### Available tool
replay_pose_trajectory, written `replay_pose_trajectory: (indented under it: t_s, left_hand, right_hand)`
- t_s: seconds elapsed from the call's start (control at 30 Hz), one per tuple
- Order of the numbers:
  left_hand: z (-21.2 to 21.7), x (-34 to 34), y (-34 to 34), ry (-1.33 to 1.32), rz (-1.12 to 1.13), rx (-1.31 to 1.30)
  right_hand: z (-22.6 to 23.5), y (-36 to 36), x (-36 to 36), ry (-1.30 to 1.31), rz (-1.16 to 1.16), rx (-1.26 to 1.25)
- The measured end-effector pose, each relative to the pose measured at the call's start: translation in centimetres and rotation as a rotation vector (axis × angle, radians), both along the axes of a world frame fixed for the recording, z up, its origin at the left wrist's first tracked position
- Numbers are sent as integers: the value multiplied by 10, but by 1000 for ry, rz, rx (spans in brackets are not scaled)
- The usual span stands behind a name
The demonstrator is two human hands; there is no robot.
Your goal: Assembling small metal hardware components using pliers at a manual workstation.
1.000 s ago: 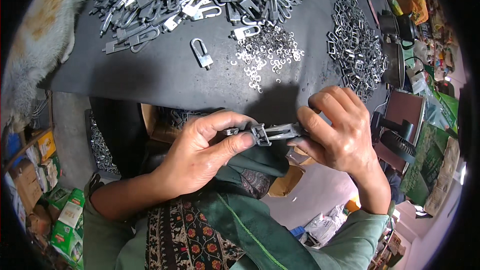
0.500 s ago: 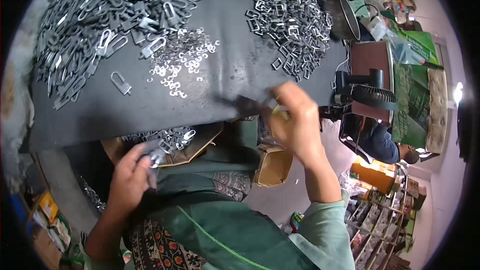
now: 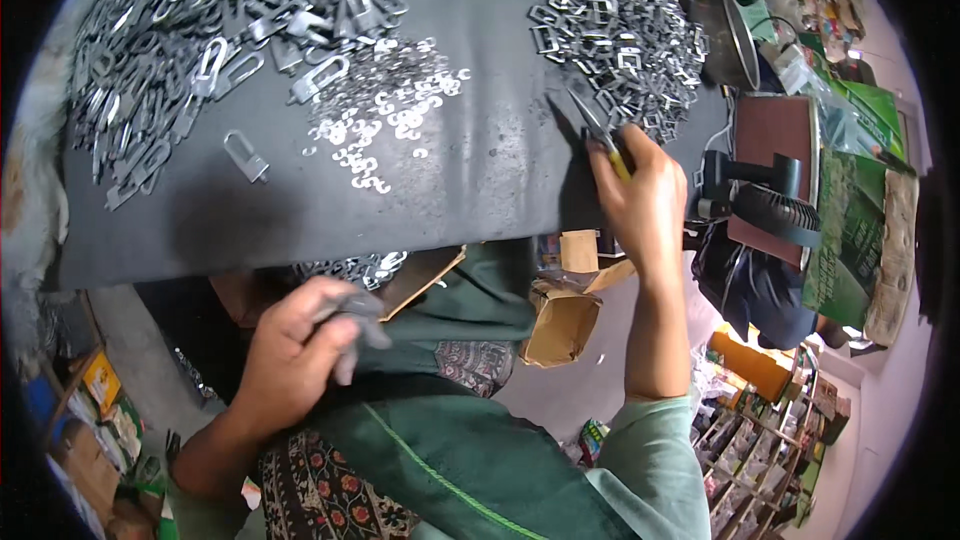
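Note:
My right hand (image 3: 648, 195) is closed around yellow-handled pliers (image 3: 594, 118); their pointed metal tip is just above the black tabletop, beside a heap of small rectangular metal frames (image 3: 625, 35). Below the table's near edge, my left hand (image 3: 295, 355) pinches something grey, too blurred to name. Small white C-shaped clips (image 3: 380, 130) lie scattered around mid-table. Behind and left of them spreads a large pile of grey U-shaped metal pieces (image 3: 185, 40), and one such piece (image 3: 245, 157) lies apart nearer the edge.
A carton (image 3: 425, 282) containing metal pieces sits at my lap, under the table edge. An open cardboard box (image 3: 562, 328) stands to its right. A small black fan (image 3: 775, 205) and metal pans (image 3: 722, 40) are at the right. Another person (image 3: 755, 285) sits beyond the fan.
My right hand has moved out over the table, bringing the pliers near the frame heap. My left hand has shifted slightly right, still gripping. The view has shifted a little.

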State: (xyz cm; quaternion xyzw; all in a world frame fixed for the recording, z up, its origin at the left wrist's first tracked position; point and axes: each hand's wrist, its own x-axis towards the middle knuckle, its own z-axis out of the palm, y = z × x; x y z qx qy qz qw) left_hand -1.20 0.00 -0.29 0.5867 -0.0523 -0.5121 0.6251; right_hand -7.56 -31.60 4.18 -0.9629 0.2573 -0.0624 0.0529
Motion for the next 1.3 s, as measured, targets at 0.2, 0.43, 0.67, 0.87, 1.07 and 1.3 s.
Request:
replay_pose_trajectory:
  t_s: [0.2,0.43,0.67,0.87,1.07,1.3]
  left_hand:
    - [18,8,-22,-218,-7,-108]
    - [15,8,-17,-211,59,-204]
    - [17,12,-10,-195,46,-241]
    - [18,16,-6,-263,-25,-258]
    - [11,9,1,-46,-137,-239]
    - [16,3,-1,-676,-131,-70]
  right_hand:
    - [18,72,2,-13,374,873]
    - [9,95,7,-3,518,1083]
    - [20,96,10,-20,537,972]
    - [19,99,10,88,628,976]
    - [20,99,6,166,845,796]
    - [13,111,4,362,395,1218]
